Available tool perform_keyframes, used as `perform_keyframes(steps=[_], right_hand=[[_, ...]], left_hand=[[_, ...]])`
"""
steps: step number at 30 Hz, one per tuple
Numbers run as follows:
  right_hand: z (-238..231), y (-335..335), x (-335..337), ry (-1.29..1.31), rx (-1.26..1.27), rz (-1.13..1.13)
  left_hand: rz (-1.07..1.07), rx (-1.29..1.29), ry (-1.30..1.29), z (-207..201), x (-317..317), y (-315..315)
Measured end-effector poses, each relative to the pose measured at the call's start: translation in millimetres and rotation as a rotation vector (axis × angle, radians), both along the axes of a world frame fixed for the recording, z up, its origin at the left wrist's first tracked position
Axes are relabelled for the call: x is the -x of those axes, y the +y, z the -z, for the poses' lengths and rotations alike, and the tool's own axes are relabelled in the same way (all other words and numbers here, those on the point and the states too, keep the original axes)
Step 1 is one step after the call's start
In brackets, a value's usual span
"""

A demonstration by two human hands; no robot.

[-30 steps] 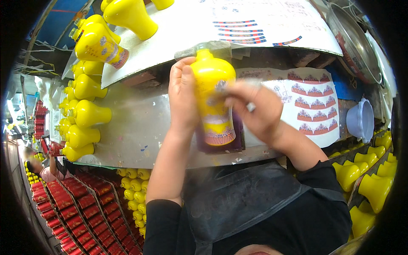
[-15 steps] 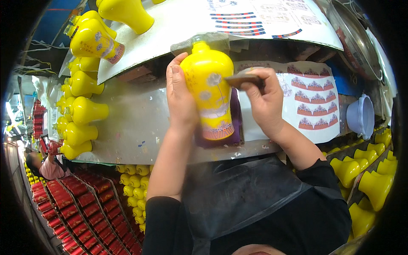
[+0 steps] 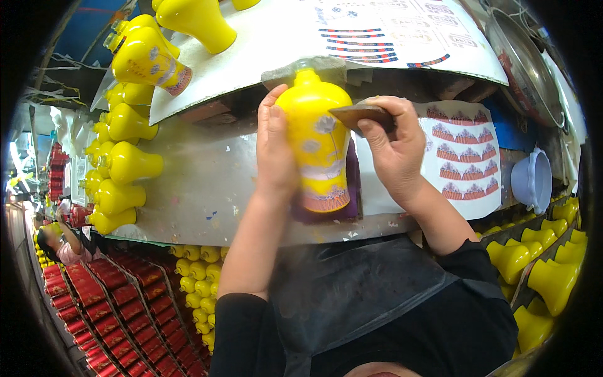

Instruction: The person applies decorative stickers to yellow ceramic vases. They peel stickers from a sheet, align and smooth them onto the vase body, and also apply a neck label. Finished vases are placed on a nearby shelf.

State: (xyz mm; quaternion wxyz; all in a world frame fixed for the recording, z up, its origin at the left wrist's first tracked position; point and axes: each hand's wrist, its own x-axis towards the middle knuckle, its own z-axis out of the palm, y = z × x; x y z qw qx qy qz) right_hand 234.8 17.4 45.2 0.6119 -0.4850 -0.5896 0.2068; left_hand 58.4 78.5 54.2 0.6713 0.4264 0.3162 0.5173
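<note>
Yellow bottle [image 3: 313, 103] with grey-purple flowers, brown scraper [image 3: 361, 115], pale lavender basin [image 3: 531, 179]

The bare left hand [image 3: 276, 147] obscures part of a glossy yellow broad-shouldered bottle [image 3: 323, 141], itself hiding much of a flat purple pad [image 3: 353, 188]; the bare right hand [image 3: 397, 144] partly conceals a flat, pointed brown tool [image 3: 357, 114].

Left of the left grip [image 3: 276, 147], free surface [image 3: 204, 169] up to yellow bottles [image 3: 133, 162]; ahead, a white board [image 3: 254, 56] obstructs.
</note>
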Motion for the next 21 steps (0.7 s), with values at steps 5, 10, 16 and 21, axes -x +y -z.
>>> perform_keyframes(steps=[5, 10, 16, 21], right_hand=[[-43.1, 14.1, -5.2, -0.381, -0.131, -0.002], [-69.0, 51.0, -25.4, -0.25, 0.043, -0.099], [-88.3, 72.4, -18.4, -0.506, 0.104, -0.146], [-90.9, 80.7, -15.3, -0.653, 0.036, -0.107]], left_hand=[[0.012, -0.066, 0.022, -4.7, 0.5, -7.2], [-0.09, -0.304, 0.43, 2.9, 6.1, -0.6], [-0.219, -0.586, 0.692, -1.6, 5.9, 7.9], [-0.251, -0.429, 0.718, -18.6, -3.5, 17.4]])
